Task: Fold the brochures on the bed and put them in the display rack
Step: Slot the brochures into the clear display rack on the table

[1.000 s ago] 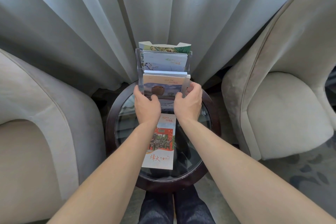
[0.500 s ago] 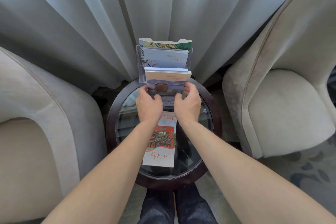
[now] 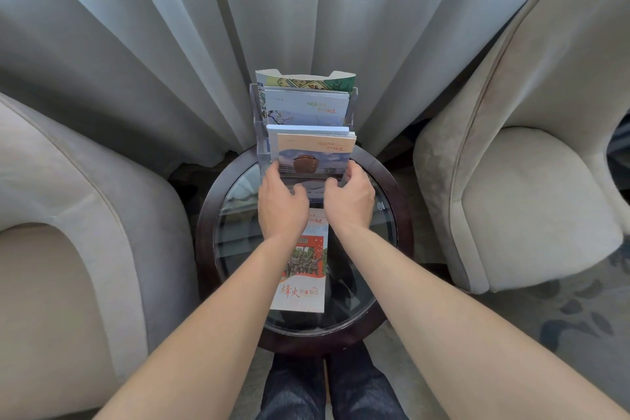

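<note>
A clear acrylic display rack (image 3: 258, 119) stands at the far edge of a round glass table (image 3: 399, 235). Its back tiers hold a green patterned brochure (image 3: 306, 81) and a pale blue brochure (image 3: 306, 107). In the front tier stands a stack topped by a brochure with a brown pot picture (image 3: 315, 155). My left hand (image 3: 281, 206) grips that stack's lower left corner and my right hand (image 3: 351, 201) grips its lower right corner. A red and white folded brochure (image 3: 303, 266) lies flat on the glass beneath my wrists.
Grey curtains (image 3: 170, 44) hang right behind the rack. A beige armchair (image 3: 68, 215) stands to the left of the table and another armchair (image 3: 528, 181) to the right. My knees in dark trousers (image 3: 327, 389) sit below the table's near rim.
The pot-picture stack has settled lower into the rack's front tier. Both hands stay on its lower corners, with little other movement.
</note>
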`<act>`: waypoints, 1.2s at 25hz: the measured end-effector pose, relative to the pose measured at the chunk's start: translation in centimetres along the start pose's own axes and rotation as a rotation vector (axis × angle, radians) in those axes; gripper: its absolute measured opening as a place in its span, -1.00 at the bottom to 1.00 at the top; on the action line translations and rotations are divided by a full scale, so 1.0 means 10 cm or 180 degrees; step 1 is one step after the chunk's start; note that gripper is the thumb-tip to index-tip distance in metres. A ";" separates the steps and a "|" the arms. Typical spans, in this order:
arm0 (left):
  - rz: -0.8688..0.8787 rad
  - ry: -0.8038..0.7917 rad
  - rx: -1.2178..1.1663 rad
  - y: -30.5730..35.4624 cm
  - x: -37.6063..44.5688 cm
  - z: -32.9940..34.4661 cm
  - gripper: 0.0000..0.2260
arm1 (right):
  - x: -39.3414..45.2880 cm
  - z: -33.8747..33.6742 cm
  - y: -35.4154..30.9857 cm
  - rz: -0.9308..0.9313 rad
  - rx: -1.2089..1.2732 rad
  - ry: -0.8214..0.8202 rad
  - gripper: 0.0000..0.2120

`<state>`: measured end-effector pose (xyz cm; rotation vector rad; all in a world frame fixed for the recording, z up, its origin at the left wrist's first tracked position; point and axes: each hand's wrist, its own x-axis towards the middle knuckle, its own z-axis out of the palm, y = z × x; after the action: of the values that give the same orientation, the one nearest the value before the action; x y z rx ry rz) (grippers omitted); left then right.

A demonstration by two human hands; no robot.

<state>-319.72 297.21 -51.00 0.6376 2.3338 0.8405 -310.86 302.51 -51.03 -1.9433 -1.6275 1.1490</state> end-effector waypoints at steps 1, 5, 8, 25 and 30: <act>-0.0041 -0.0004 -0.0084 0.02 0.00 0.00 -0.52 | 0.01 0.00 0.02 -0.0048 -0.0030 -0.0055 -0.65; -0.0067 0.0038 -0.0132 0.01 0.02 -0.01 -0.51 | 0.03 -0.01 0.08 -0.0194 -0.0128 -0.0145 -0.56; -0.0152 0.0199 -0.0245 0.02 0.03 -0.05 -0.36 | 0.04 -0.01 0.05 0.0092 0.0041 -0.0028 -0.38; -0.0064 -0.0084 -0.0516 -0.03 0.08 -0.03 -0.45 | -0.02 0.06 0.01 -0.0101 -0.0041 0.0152 -0.42; -0.0120 -0.0017 -0.0546 -0.07 0.04 -0.02 -0.52 | -0.01 0.05 0.06 -0.0017 0.0142 0.0121 -0.46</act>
<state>-320.31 296.89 -51.56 0.5208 2.2317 1.0073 -310.82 302.17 -51.72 -1.9203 -1.5733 1.1296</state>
